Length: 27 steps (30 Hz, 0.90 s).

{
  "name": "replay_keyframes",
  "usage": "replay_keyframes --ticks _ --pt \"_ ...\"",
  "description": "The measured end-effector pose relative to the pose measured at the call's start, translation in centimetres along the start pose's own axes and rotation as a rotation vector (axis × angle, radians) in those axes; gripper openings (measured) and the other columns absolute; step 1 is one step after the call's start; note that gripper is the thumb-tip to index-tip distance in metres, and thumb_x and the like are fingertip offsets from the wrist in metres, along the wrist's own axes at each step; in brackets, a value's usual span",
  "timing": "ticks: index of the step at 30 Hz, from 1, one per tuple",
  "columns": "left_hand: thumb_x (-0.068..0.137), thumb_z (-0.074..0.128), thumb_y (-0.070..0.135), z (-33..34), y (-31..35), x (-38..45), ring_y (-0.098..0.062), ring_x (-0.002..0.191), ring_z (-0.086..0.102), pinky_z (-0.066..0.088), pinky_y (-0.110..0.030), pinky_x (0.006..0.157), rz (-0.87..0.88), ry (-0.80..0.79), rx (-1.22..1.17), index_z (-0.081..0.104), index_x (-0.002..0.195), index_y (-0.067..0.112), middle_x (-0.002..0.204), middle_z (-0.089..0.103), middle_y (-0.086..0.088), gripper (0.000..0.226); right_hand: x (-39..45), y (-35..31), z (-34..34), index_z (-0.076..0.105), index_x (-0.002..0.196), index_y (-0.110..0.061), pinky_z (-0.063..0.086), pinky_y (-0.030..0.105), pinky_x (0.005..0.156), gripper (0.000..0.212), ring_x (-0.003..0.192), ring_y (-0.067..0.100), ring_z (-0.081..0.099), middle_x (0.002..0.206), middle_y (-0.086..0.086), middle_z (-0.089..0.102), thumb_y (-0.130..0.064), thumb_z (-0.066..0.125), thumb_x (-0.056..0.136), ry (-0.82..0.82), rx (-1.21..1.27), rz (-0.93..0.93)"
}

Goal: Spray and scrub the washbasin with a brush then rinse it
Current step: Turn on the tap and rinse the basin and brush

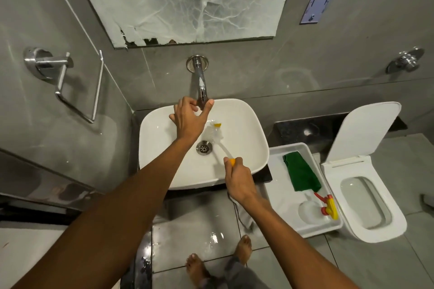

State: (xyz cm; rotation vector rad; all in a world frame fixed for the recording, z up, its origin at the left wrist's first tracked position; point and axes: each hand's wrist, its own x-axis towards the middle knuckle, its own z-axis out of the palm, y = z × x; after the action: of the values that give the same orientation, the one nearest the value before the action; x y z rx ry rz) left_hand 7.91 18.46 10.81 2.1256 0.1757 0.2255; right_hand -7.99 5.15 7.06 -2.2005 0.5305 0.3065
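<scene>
A white washbasin (246, 129) stands on a dark counter, with a metal drain (204, 147) at its middle. A chrome tap (200, 82) juts from the wall over its far rim. My left hand (187, 117) reaches to the tap's spout, fingers and thumb spread around its tip. Whether they touch it I cannot tell. My right hand (238, 179) is closed on the yellow handle end of a white scrub brush (217, 136). The brush's bristled head lies in the bowl, just beyond the drain.
A white tray (288, 148) right of the basin holds a green cloth (301, 172) and a clear spray bottle (312, 210) with a red and yellow trigger. A toilet (375, 237) with raised lid stands further right. A towel ring (70, 84) hangs on the left wall. The floor is wet.
</scene>
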Motion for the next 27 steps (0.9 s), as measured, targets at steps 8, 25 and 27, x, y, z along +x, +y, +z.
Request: replay_keyframes --ticks 8,25,27 --pt "0.108 0.050 0.051 6.7 -2.1 -6.6 -0.031 0.095 0.060 0.037 -0.044 0.094 -0.030 0.011 0.121 0.052 0.084 0.017 0.090 0.061 -0.004 0.043 1.5 7.8 -4.9 0.049 0.108 -0.035 0.055 0.026 0.064 0.042 0.078 0.009 0.068 0.088 -0.006 0.068 -0.068 0.024 0.107 0.178 0.129 -0.114" --pt "0.098 0.047 0.078 21.6 -0.7 -11.7 -0.026 0.169 -0.005 0.013 -0.056 0.135 0.534 -0.560 0.575 0.035 0.166 0.014 0.182 0.002 -0.006 0.095 7.2 29.9 -5.7 0.055 0.118 -0.018 0.054 0.048 0.102 0.039 0.112 0.034 0.069 0.118 0.007 0.067 -0.051 0.036 0.112 0.159 0.075 0.415" --pt "0.101 0.046 0.075 22.2 -1.1 -11.6 -0.025 0.169 -0.008 0.015 -0.058 0.134 0.534 -0.550 0.616 0.035 0.166 0.014 0.182 -0.001 -0.005 0.090 8.5 31.1 -4.3 0.056 0.120 -0.018 0.055 0.044 0.101 0.036 0.108 0.028 0.068 0.114 0.002 0.065 -0.049 0.038 0.112 0.150 0.079 0.429"
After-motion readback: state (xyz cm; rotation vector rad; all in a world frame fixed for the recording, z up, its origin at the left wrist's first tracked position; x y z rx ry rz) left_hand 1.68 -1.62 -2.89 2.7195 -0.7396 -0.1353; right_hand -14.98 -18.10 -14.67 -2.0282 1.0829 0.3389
